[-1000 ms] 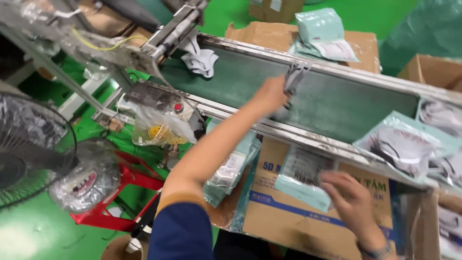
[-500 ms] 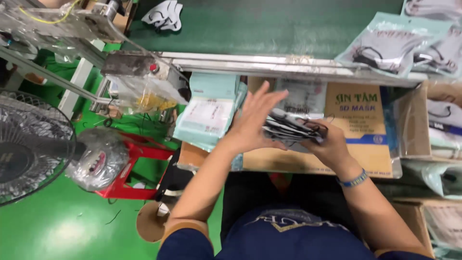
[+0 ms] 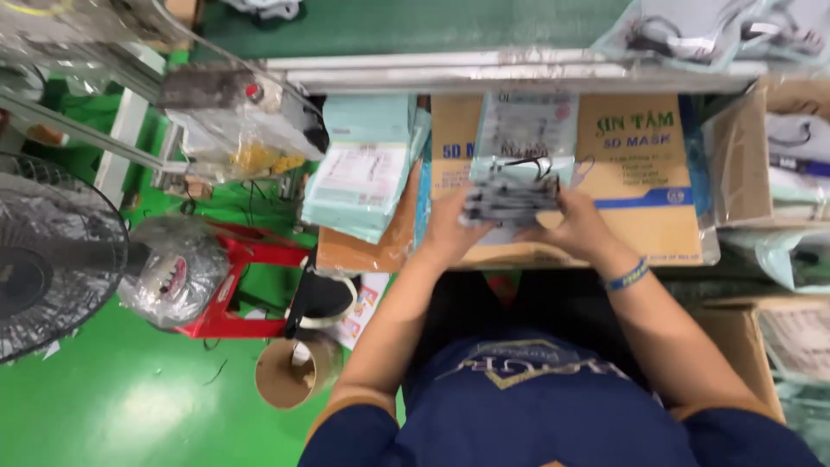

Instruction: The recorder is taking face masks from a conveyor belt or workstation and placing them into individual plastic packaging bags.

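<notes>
Green factory floor [image 3: 130,406] and steel-edged conveyor [image 3: 519,60] frame the view. Over a brown cardboard carton [image 3: 657,216], we see the left hand [image 3: 454,229] and right hand [image 3: 575,227], 2 in all, both gripping a stack of grey face masks [image 3: 510,197], beside pale-green flat pouches [image 3: 359,177].

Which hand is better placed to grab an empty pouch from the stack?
Left, likely. The left hand sits nearest the pale green pouch stack; the right hand is on the far side of the grey mask bundle.
</notes>
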